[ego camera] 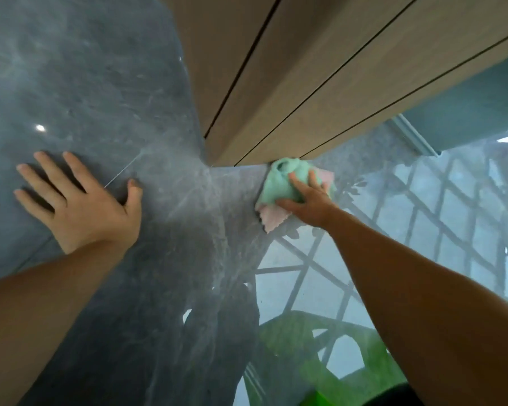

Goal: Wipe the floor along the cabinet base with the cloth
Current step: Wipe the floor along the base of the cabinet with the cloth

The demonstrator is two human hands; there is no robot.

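A crumpled green and pink cloth (279, 186) lies on the glossy grey floor (188, 230), its far edge touching the base of the wooden cabinet (305, 92) near the cabinet's corner. My right hand (308, 200) presses down on the cloth, fingers curled over its near right part. My left hand (79, 197) rests flat on the floor to the left, fingers spread, holding nothing, well apart from the cloth.
The cabinet base runs from its corner (210, 164) off to the upper right. A pale baseboard strip (414, 136) and a teal wall (467, 112) lie beyond it. The floor at right mirrors a window grille (423, 230); a green reflection (305, 361) shows at the bottom.
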